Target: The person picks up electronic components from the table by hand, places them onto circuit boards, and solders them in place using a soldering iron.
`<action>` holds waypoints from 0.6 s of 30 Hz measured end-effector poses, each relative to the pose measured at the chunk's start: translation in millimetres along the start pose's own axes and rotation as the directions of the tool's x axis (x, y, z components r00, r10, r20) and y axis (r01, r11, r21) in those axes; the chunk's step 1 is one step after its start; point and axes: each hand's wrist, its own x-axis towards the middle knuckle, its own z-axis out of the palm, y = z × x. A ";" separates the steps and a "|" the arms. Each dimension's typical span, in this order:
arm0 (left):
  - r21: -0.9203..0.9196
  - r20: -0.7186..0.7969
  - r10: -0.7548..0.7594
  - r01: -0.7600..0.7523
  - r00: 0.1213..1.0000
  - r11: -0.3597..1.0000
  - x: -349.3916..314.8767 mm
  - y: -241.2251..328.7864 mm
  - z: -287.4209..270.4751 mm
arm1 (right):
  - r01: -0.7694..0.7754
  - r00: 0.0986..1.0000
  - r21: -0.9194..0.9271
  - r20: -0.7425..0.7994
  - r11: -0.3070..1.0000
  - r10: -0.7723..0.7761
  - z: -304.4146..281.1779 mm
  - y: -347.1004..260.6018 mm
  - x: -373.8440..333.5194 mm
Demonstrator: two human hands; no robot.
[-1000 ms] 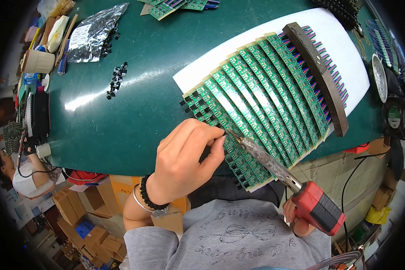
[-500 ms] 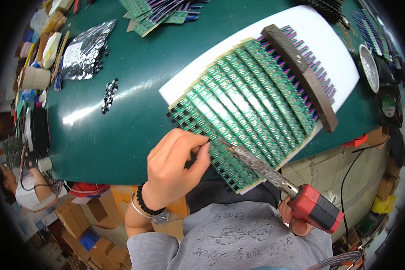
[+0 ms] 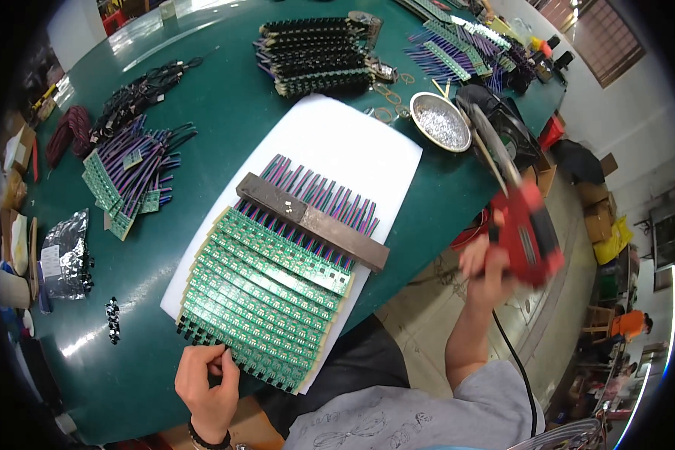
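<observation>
Along the near edge of a fanned stack of green circuit boards (image 3: 266,289), my left hand (image 3: 206,386) pinches thumb and forefinger together. Whatever sits between those fingertips is too small to make out. Small black parts line that edge of the boards. Out to the right, my right hand (image 3: 490,266) grips a red and black soldering gun (image 3: 529,236), smeared by motion. Its metal shaft points away from me, with its blurred front end near the right side of a metal bowl (image 3: 418,127) of silvery bits. A dark bar (image 3: 315,222) lies across the boards' striped wires.
The boards rest on a white sheet (image 3: 337,135) on the green table (image 3: 225,112). Wired boards (image 3: 116,187), a silvery bag (image 3: 66,255) and black parts (image 3: 113,321) lie left. Stacked black-edged strips (image 3: 319,56) stand behind. A black cable (image 3: 511,352) hangs at right.
The soldering gun has swung off the boards, away and right toward the bowl. My left hand stays pinched at the boards' edge. The whole view has turned toward the right.
</observation>
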 end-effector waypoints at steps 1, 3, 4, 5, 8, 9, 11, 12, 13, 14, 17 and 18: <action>0.094 0.019 0.035 -0.037 0.999 0.995 -1.1 10.1 -6.2 | -0.028 0.998 -0.099 -0.055 0.995 0.022 -2.1 20.5 23.0; 0.105 0.018 0.034 -0.036 0.999 0.994 -5.8 9.6 -10.8 | -0.230 0.970 -0.363 -0.160 0.903 0.183 9.9 29.4 66.6; 0.123 0.006 0.017 -0.018 1.000 0.992 -7.6 7.5 -15.0 | -0.288 0.952 -0.369 -0.211 0.884 0.222 8.2 39.4 66.1; 0.150 -0.027 -0.012 0.016 1.000 0.989 -7.7 6.5 -15.4 | -0.284 0.952 -0.316 -0.209 0.905 0.225 14.1 38.7 59.9; 0.138 -0.052 0.030 -0.023 0.998 0.990 -15.1 8.8 -20.1 | -0.213 0.972 -0.291 -0.158 0.933 0.173 6.3 41.3 47.7; 0.153 -0.074 0.026 -0.014 0.997 0.988 -15.0 7.3 -19.6 | -0.188 0.979 -0.251 -0.127 0.950 0.160 -4.9 46.3 45.9; 0.147 -0.147 0.078 -0.056 0.986 0.988 -0.1 -1.1 -20.9 | -0.266 0.954 -0.148 -0.180 0.953 0.238 -49.2 51.1 38.1; 0.150 -0.181 -0.007 0.035 0.983 0.988 1.7 -5.9 -26.2 | -0.280 0.958 0.012 -0.062 0.960 0.280 -54.5 39.3 30.3; 0.264 -0.197 -0.020 0.073 0.980 0.962 4.7 -14.4 -33.8 | -0.318 0.943 0.105 -0.065 0.942 0.326 -55.4 35.0 20.6; 0.404 -0.205 -0.036 0.118 0.978 0.907 6.9 -26.4 -42.4 | -0.274 0.960 0.054 -0.048 0.960 0.276 -43.8 26.0 8.9; 0.611 -0.286 0.008 0.176 0.958 0.772 6.6 -66.6 -67.5 | -0.297 0.954 0.052 0.058 0.953 0.294 -18.9 18.6 -18.8; 0.614 -0.290 0.004 0.183 0.957 0.768 9.1 -73.6 -73.0 | -0.299 0.953 0.054 0.065 0.953 0.296 -15.6 17.1 -22.2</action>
